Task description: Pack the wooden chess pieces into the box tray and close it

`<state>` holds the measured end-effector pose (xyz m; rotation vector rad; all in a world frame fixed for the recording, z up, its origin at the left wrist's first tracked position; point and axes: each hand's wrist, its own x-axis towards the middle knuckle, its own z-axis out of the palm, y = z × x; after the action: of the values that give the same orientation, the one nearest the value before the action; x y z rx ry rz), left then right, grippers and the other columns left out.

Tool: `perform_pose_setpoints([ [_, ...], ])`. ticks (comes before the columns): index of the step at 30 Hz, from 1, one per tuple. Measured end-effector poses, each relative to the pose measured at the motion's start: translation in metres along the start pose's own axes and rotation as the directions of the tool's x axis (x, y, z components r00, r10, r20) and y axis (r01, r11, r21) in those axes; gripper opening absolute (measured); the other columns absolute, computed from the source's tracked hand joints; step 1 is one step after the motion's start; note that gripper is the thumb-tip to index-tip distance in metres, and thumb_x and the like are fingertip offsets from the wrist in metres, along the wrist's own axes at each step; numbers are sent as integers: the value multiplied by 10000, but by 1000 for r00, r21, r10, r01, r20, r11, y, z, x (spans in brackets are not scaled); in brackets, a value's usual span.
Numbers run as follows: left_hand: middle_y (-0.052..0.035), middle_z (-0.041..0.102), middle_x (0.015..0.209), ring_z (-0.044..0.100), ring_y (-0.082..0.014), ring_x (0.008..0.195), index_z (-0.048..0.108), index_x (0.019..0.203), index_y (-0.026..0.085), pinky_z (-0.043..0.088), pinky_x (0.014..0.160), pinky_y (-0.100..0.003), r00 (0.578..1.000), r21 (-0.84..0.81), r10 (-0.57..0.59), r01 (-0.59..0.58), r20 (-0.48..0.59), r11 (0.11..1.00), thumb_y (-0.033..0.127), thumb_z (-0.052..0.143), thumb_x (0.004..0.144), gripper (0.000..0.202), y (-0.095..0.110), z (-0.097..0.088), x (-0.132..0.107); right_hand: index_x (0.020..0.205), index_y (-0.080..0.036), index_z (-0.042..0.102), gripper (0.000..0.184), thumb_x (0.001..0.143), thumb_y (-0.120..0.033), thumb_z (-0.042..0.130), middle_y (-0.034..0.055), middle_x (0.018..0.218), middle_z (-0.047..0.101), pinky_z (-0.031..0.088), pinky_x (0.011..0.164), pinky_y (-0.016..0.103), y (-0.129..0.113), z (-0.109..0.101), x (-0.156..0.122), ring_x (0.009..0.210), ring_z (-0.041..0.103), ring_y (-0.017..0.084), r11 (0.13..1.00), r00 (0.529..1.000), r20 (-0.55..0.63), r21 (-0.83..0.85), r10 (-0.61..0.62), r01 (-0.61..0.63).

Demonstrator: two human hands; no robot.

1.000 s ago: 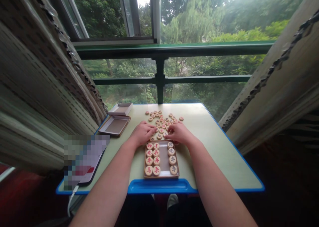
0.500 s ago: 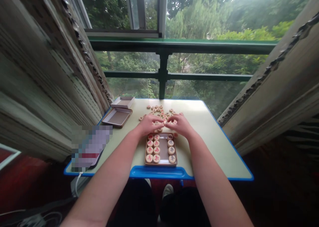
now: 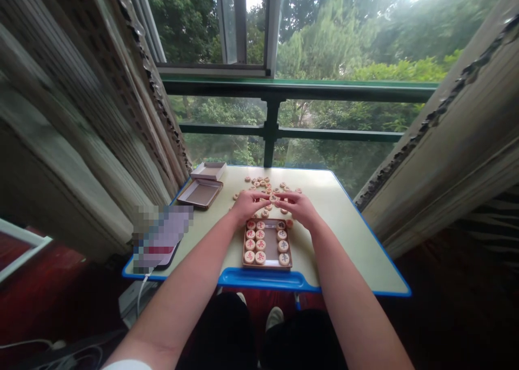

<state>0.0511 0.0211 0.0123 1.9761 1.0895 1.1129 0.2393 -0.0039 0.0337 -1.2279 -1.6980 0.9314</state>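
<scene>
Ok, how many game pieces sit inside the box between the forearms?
12 pieces in the box: four red-marked in the leftmost column, four red-marked in the next, four dark-marked down the right side. Any underneath would be hidden.

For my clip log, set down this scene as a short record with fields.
left hand: fingertips at a xiangqi piece; firm grip unclear
right hand: fingertips at the same piece, opposite side
shallow box: eight red-marked pieces in two left columns, four dark-marked pieces in one right column, gap between
loose pieces: scattered on the table, mostly beyond the box
far-left corner: two shallow trays
</scene>
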Motion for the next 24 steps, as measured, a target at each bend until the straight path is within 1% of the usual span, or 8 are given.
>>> perform_pose_setpoints([
  [5, -18, 628, 630, 505, -116, 558, 710, 943, 146, 398, 532, -237, 1000, 15, -23, 23, 9, 1000, 441, 662, 676, 401, 1, -2, -1, 985, -171, 691, 429, 656, -446, 670, 46, 842, 623, 419, 471, 213, 5, 1, 1, 568, 478, 85, 999, 999, -15, 29, -32, 33],
  [8, -21, 632, 643, 498, -113, 563, 713, 928, 146, 395, 536, -235, 1000, 6, -25, 25, 2, 1000, 444, 668, 666, 400, 6, -4, -3, 975, -176, 690, 411, 667, -447, 663, 39, 826, 625, 428, 508, 230, 4, 3, 0, 585, 482, 95, 998, 998, -25, -28, -55, 54],
  [10, -33, 652, 682, 510, -118, 581, 715, 918, 145, 402, 545, -237, 999, -14, -33, 33, 5, 999, 437, 669, 665, 389, 9, -6, -4, 969, -185, 687, 384, 684, -440, 653, 38, 830, 635, 442, 565, 251, 2, 4, -1, 632, 509, 117, 993, 996, -38, -95, -79, 75],
  [13, -48, 672, 721, 518, -123, 585, 717, 905, 138, 401, 543, -240, 999, -40, -45, 46, 7, 998, 420, 668, 666, 373, 13, -8, -4, 932, -204, 691, 320, 705, -424, 648, 45, 860, 654, 446, 707, 301, -3, 6, -3, 781, 546, 167, 969, 988, -89, -226, -126, 103],
  [15, -50, 674, 726, 507, -119, 571, 717, 904, 134, 392, 533, -239, 999, -50, -45, 45, 10, 998, 414, 663, 671, 368, 16, -9, -3, 892, -210, 700, 279, 706, -415, 658, 47, 845, 660, 416, 803, 333, -7, 6, -4, 859, 535, 192, 942, 977, -130, -312, -170, 123],
  [17, -49, 666, 719, 493, -115, 568, 716, 902, 134, 385, 530, -236, 999, -46, -27, 28, 22, 999, 423, 660, 672, 374, 18, -10, -3, 868, -208, 706, 258, 712, -408, 661, 48, 804, 659, 385, 851, 349, -9, 5, -7, 866, 524, 199, 919, 965, -153, -365, -215, 147],
  [20, -36, 633, 683, 475, -112, 573, 712, 913, 131, 378, 532, -232, 997, -9, -11, 11, 81, 1000, 456, 665, 659, 415, 22, -10, -4, 857, -206, 709, 247, 729, -409, 649, 50, 795, 658, 373, 857, 353, -9, 2, -17, 851, 527, 199, 910, 957, -155, -376, -246, 173],
  [24, -15, 602, 658, 459, -107, 565, 710, 891, 141, 361, 518, -226, 972, 68, -22, 6, 235, 998, 483, 668, 641, 426, 29, -10, -9, 834, -209, 709, 240, 732, -417, 644, 51, 776, 651, 392, 822, 342, -4, 4, -38, 857, 525, 204, 923, 950, -192, -346, -246, 169],
])
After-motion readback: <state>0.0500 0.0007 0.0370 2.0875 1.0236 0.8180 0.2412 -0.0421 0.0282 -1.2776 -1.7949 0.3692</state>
